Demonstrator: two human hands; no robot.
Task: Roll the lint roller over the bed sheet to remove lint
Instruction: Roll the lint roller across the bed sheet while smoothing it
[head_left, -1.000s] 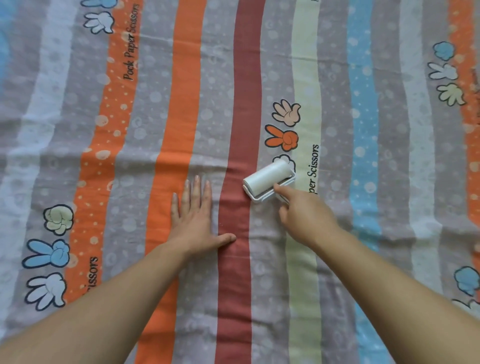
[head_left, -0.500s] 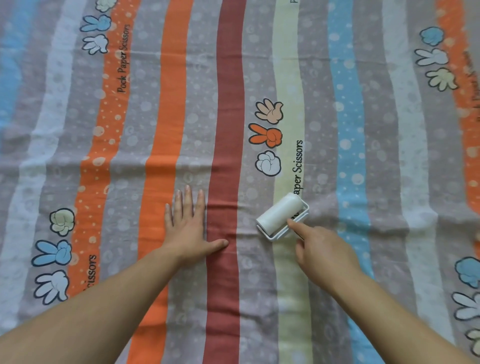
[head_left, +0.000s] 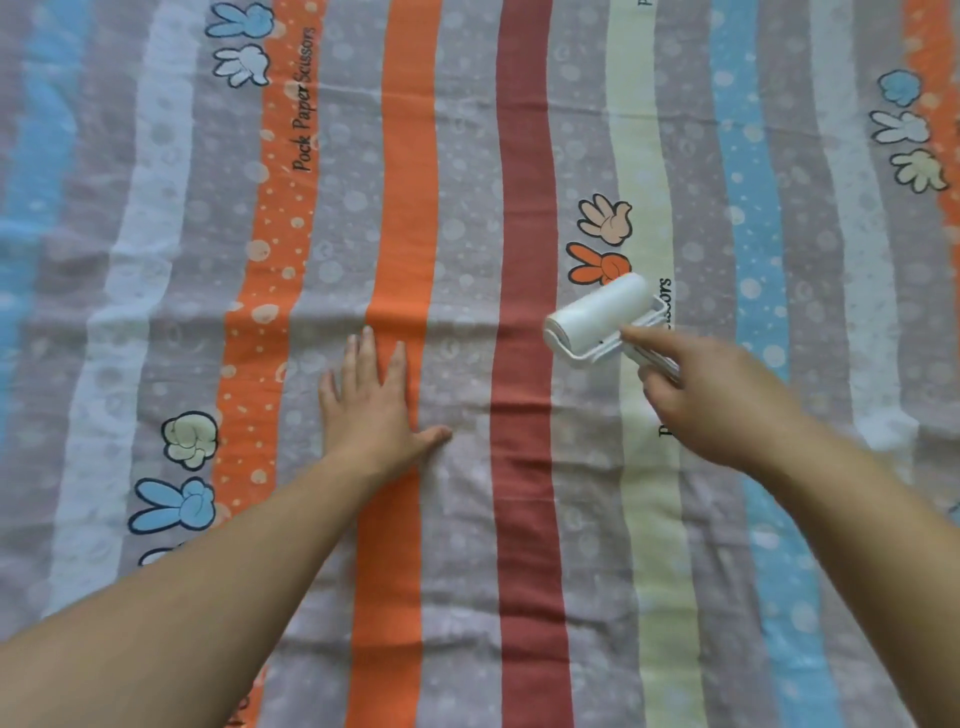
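One lint roller (head_left: 597, 317) in right hand (head_left: 722, 400), bed sheet (head_left: 467, 156) printed "Pock Paper Scissors" (head_left: 304, 98)

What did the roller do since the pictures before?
The white lint roller rolled toward the person, then away again, up to the orange scissors-hand print. The right hand kept its grip on the handle; the left hand stayed flat on the striped bed sheet.

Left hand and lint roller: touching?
Apart. The head view shows the left hand flat on the orange stripe, with the dark red stripe between it and the lint roller in the right hand.
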